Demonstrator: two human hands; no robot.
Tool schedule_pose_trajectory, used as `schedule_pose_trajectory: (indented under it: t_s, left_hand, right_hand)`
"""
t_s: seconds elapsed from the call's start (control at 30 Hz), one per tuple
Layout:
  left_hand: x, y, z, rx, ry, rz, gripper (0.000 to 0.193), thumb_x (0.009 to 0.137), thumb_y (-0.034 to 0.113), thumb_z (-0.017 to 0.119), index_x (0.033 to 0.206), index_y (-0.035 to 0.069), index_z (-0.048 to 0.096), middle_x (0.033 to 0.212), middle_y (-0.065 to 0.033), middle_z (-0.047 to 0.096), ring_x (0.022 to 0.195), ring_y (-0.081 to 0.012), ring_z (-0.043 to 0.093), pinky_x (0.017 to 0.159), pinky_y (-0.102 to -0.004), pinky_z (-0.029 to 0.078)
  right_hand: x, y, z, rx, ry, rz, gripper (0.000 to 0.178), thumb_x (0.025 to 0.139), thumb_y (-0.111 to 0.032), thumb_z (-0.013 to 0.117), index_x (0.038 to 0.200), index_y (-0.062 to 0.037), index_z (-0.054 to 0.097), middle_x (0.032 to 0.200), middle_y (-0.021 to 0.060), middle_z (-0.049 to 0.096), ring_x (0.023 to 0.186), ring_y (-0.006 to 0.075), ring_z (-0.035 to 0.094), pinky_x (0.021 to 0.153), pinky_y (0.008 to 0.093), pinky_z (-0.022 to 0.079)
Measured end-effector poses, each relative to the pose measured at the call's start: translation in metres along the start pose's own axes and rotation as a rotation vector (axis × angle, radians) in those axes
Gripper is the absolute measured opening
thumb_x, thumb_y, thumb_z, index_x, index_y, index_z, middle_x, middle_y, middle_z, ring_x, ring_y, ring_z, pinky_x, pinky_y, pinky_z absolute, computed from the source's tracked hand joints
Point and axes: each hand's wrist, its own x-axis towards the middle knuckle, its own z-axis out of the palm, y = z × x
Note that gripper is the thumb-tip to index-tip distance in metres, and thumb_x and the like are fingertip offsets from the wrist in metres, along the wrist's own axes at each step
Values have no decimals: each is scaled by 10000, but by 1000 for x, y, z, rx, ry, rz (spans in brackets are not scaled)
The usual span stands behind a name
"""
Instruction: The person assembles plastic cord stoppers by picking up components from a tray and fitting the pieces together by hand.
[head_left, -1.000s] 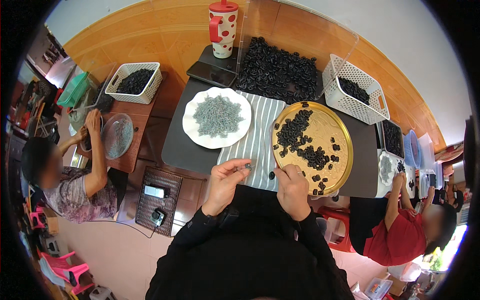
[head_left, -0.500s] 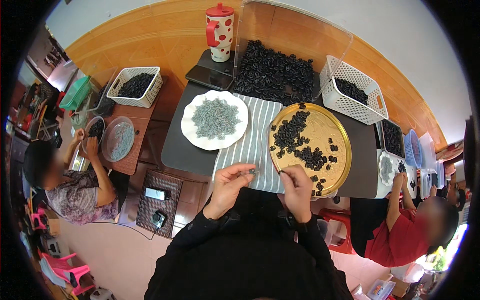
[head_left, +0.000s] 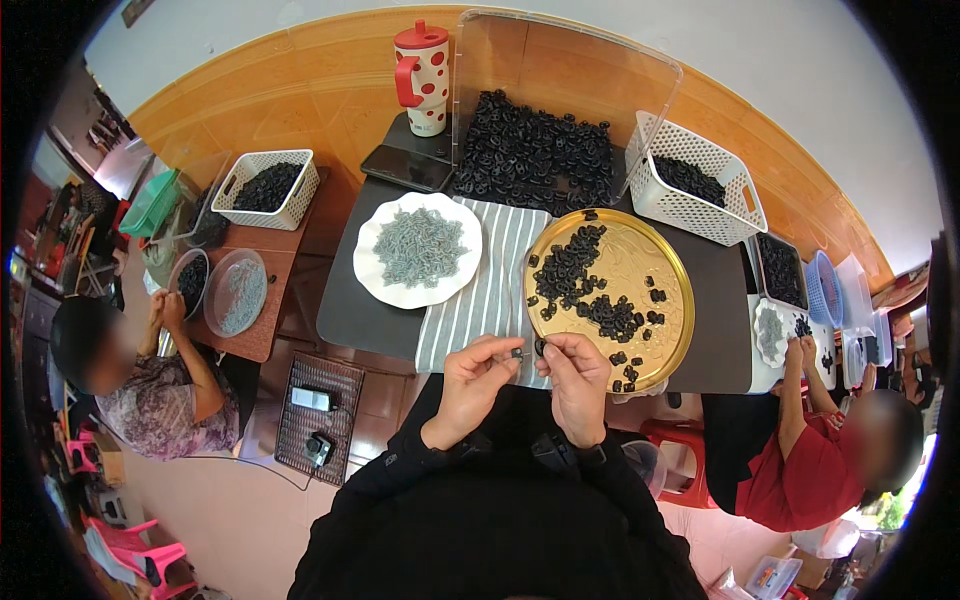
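My left hand (head_left: 470,388) is closed in a pinch on a small black plastic piece (head_left: 517,353) with a thin grey screw sticking out to the right. Close by, my right hand (head_left: 577,388) pinches another small black plastic piece (head_left: 540,347). The two pieces almost meet; whether they touch is too small to tell. Both hands are above the near edge of a grey-and-white striped cloth (head_left: 490,270). On its left a white scalloped plate (head_left: 372,280) holds a heap of grey screws (head_left: 420,245). Right of it, a round gold tray (head_left: 665,300) carries many loose black pieces (head_left: 570,265).
Behind stands a clear bin (head_left: 665,75) of black parts. A white basket (head_left: 735,220) is at its right; a phone (head_left: 408,167) and a red-dotted tumbler (head_left: 425,85) are at its left. Co-workers sit at tables (head_left: 285,235) on both sides. A wicker stand (head_left: 318,410) is lower left.
My right hand has moved left, bringing its black piece up to the screw and piece in my left hand. The whole view has shifted slightly.
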Motion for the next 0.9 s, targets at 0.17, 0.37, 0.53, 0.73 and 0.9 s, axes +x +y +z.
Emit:
schedule_pose_trajectory:
  t_s: [0.17,0.37,0.53,0.73,0.9]
  left_hand:
    - [0,1,2,5,20,0,259,830,-89,581,1072,-35,656,844,4,553,705,-51,469,630,-190,373]
    - [-1,-3,2,8,25,-11,262,831,-87,578,1074,-32,658,820,10,547,708,-50,472,628,-190,375]
    - [-1,-4,2,-22,39,-1,268,829,-87,577,1078,-31,659,816,7,544,710,-52,479,631,-188,382]
    - [-3,-9,-3,9,5,14,259,842,-86,583,1086,-27,649,891,-8,545,740,-45,484,645,-184,398]
    - [-4,-9,0,23,-2,6,266,844,-93,580,1091,-26,650,896,-14,549,738,-48,492,646,-182,406]
  right_hand:
    - [-2,3,1,-13,-12,-11,132,883,0,582,1009,32,607,839,50,643,694,95,596,642,211,470]
    - [-4,6,5,-30,-4,-43,129,878,4,591,1002,32,611,835,48,645,698,88,598,647,209,474]
    - [-5,5,5,-57,-24,-50,125,869,23,595,991,35,620,830,46,638,696,83,594,644,205,472]
    - [-4,4,4,-139,-34,-101,113,861,35,604,971,40,631,839,45,623,707,82,588,658,206,474]
    - [-5,6,2,-188,-52,-179,114,860,47,598,968,47,633,861,48,610,728,79,579,676,209,481]
